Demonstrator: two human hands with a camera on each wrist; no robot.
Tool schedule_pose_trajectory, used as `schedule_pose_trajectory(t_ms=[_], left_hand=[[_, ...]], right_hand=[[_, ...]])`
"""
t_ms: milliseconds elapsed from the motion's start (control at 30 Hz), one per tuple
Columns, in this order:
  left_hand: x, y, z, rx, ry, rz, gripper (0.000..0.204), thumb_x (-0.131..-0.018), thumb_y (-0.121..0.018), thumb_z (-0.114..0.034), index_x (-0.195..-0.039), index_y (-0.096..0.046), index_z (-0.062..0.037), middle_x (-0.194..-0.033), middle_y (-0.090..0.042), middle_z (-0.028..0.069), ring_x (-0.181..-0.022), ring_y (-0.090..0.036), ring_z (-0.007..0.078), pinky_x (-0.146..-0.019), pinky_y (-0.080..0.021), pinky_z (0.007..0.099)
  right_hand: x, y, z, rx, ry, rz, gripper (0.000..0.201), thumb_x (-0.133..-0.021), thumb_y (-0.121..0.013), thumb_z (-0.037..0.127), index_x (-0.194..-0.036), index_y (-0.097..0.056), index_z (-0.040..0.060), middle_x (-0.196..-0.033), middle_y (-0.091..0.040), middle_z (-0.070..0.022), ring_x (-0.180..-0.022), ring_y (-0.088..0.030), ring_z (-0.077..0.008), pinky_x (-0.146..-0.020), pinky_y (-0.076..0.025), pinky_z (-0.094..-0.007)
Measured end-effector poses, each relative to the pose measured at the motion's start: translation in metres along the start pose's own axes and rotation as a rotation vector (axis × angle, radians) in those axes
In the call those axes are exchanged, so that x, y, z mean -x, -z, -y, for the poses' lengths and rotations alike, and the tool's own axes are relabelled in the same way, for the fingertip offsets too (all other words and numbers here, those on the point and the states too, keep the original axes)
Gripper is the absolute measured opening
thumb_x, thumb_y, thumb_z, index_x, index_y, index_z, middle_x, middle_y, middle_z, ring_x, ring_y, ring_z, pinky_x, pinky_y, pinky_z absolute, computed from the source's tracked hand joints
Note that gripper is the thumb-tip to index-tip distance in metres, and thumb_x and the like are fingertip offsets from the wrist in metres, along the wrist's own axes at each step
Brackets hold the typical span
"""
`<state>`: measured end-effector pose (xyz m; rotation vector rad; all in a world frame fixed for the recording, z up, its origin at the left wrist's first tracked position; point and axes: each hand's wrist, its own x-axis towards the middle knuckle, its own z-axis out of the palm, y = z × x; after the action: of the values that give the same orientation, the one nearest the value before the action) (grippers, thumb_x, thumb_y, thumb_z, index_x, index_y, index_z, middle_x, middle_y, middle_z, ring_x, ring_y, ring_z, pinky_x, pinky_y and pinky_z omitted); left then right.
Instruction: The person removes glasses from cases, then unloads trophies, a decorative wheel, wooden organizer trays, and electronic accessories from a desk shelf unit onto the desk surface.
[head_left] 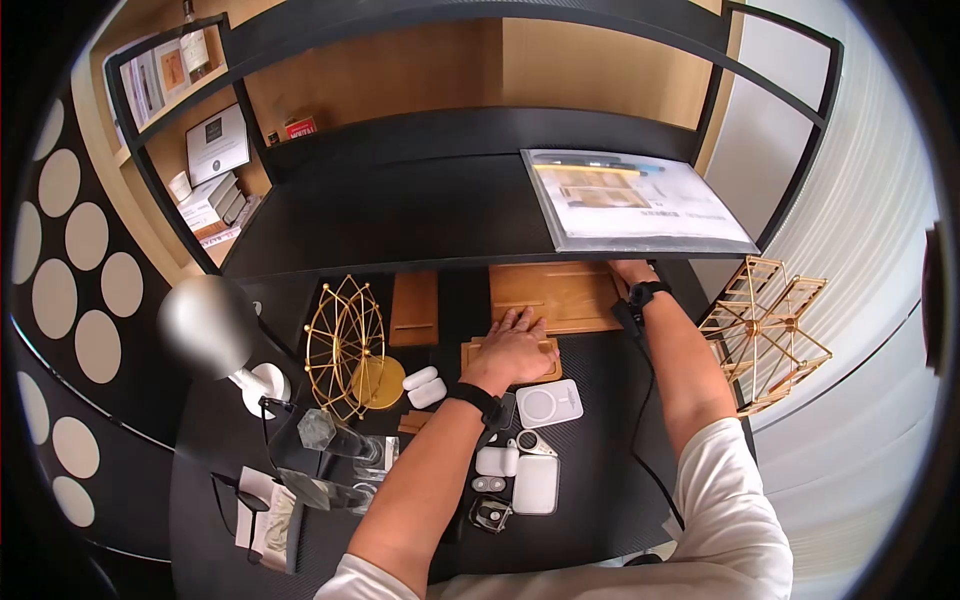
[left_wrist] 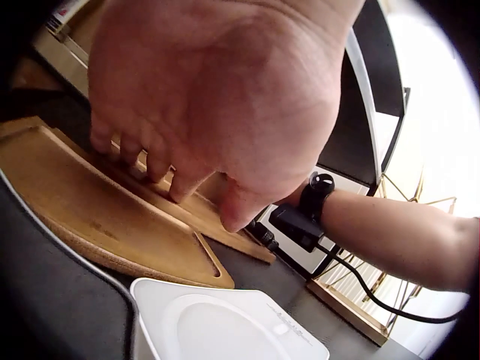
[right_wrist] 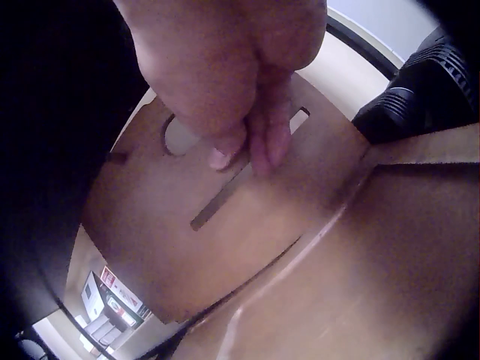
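Note:
My left hand (head_left: 515, 350) lies palm down with fingers spread over a small wooden tray (head_left: 550, 372), its fingertips at the front edge of a larger wooden board (head_left: 570, 290). In the left wrist view the palm (left_wrist: 217, 97) is above the tray (left_wrist: 112, 217), and the fingertips meet a wooden strip behind it. Under the shelf, my right hand (head_left: 632, 270) is at the board's far right corner, partly hidden. The right wrist view shows its fingers (right_wrist: 270, 142) at a slotted wooden panel (right_wrist: 247, 232), touching around the slot; their grip is unclear.
A black shelf (head_left: 400, 210) with papers (head_left: 640, 205) overhangs the back. White charger (head_left: 549, 403), earbud cases (head_left: 497, 461) and small items lie in front. Gold wire ornament (head_left: 345, 345), lamp (head_left: 210, 325) and clear blocks stand left. A cable (head_left: 640, 440) hangs by the right forearm; a gold rack (head_left: 765, 325) is right.

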<state>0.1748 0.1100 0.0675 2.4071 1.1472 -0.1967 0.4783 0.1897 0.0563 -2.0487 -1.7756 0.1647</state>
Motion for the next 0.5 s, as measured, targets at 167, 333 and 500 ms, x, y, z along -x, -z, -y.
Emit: schedule_pose_trajectory(t_ms=[167, 333, 500], left_hand=[[0.0, 0.001, -0.005, -0.008, 0.015, -0.014, 0.078, -0.107, -0.042, -0.057, -0.17, -0.027, -0.0136, -0.18, -0.012, 0.0096, -0.166, -0.008, 0.0314, -0.134, -0.013, 0.0459], [0.009, 0.004, -0.01, -0.017, 0.024, -0.025, 0.078, -0.107, -0.043, -0.056, -0.17, -0.028, -0.0122, -0.179, -0.013, 0.0107, -0.166, -0.01, 0.0328, -0.134, -0.014, 0.0472], [-0.003, 0.009, 0.001, 0.08, -0.041, 0.029, 0.081, -0.106, -0.049, -0.057, -0.167, -0.033, -0.0076, -0.178, -0.015, 0.0173, -0.164, -0.014, 0.0378, -0.132, -0.019, 0.0502]], right_hand=[[0.019, 0.006, 0.02, -0.028, -0.031, 0.059, 0.046, -0.096, -0.074, 0.031, -0.133, -0.066, 0.0043, -0.137, -0.066, -0.0221, -0.13, -0.059, -0.0401, -0.113, -0.044, -0.0463], [0.017, 0.025, 0.031, -0.101, -0.074, 0.126, 0.047, -0.096, -0.075, 0.032, -0.133, -0.066, 0.0046, -0.137, -0.066, -0.0219, -0.13, -0.059, -0.0399, -0.114, -0.044, -0.0462], [0.038, 0.044, 0.046, -0.18, -0.103, 0.148, 0.048, -0.095, -0.077, 0.033, -0.133, -0.067, 0.005, -0.136, -0.066, -0.0217, -0.129, -0.059, -0.0397, -0.114, -0.044, -0.0462]])
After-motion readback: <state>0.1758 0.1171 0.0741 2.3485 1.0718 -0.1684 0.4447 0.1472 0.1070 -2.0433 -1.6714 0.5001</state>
